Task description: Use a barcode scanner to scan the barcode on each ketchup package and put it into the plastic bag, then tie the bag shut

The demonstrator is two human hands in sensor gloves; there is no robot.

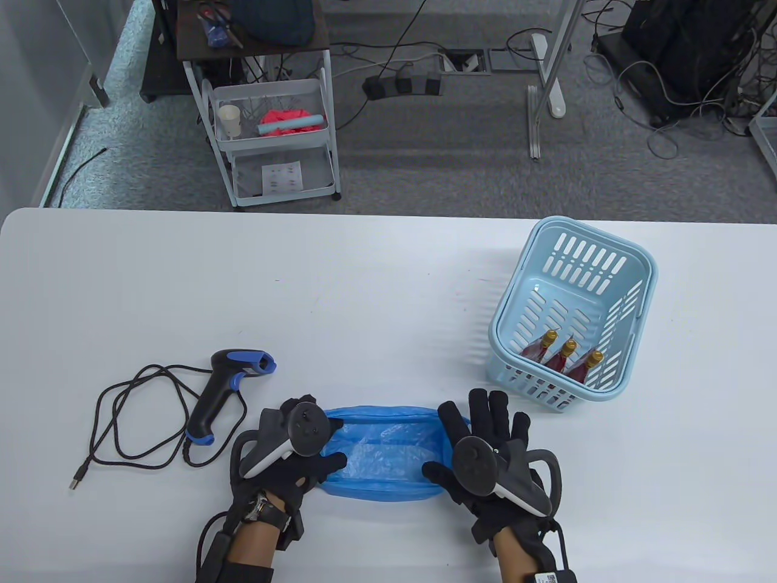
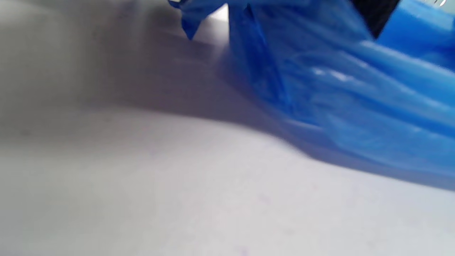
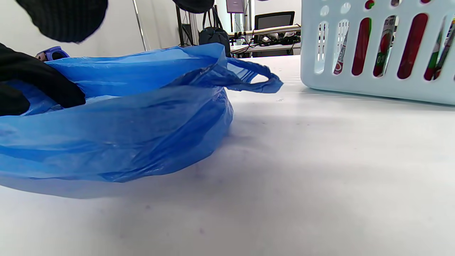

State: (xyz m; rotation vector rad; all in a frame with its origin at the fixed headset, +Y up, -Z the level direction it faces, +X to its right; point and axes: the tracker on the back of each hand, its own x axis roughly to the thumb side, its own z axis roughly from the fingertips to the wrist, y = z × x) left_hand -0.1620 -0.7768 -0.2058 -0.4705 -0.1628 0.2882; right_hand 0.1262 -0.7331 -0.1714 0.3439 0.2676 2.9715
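- Table view: both hands are working the blue plastic bag [image 1: 379,452], which is lying flat on the counter [image 1: 364,291] at the near edge. The left hand [image 1: 291,452] is gripping the bag's left end, thumb laid over the film. The right hand [image 1: 485,449] is at the right end, fingers spread and straight, thumb on the plastic.
- The three ketchup packages [image 1: 564,358] are sitting upright in the light-blue basket [image 1: 631,340], nothing scanned or bagged by the look of it. The barcode scanner [image 1: 227,388] is lying on its side left of the bag, cable trailing.
- Left wrist view: blurry, only bag film [image 2: 337,89] against the counter; can't tell the grip from here.
- Right wrist view: the mouth is gaping partly, one handle loop [image 3: 256,80] sticking out toward the basket [image 3: 376,85]. A dark fingertip [image 3: 42,85] is pressing into the film.
- Doing it well, my take: spread the mouth wide, facing the basket, rim kept standing, handles kept free for tying.
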